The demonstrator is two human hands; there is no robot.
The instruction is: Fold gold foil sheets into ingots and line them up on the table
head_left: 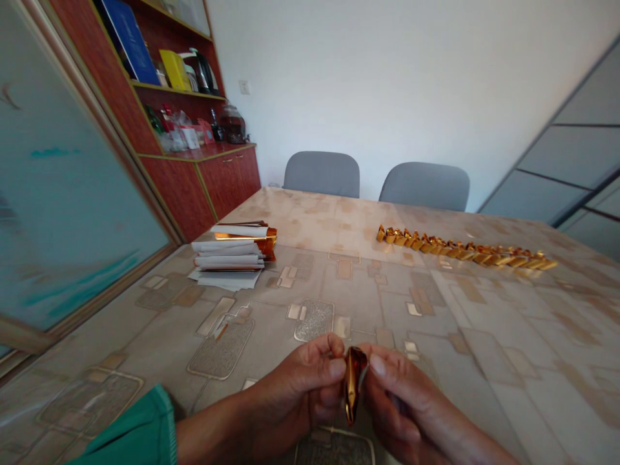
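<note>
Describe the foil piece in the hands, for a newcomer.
Above the near edge of the patterned table, the left hand and right hand pinch a folded strip of gold-red foil. Unlike the gold pieces lined up farther across the table, it is held up alone.

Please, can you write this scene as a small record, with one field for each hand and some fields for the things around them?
Left hand: pinches the folded gold foil piece
Right hand: pinches the same piece from the other side
Table items: row of folded gold foil pieces; stack of white paper sheets with gold foil
Table cover: patterned beige cloth
Background: red-brown wooden cabinet; two grey chairs
</note>
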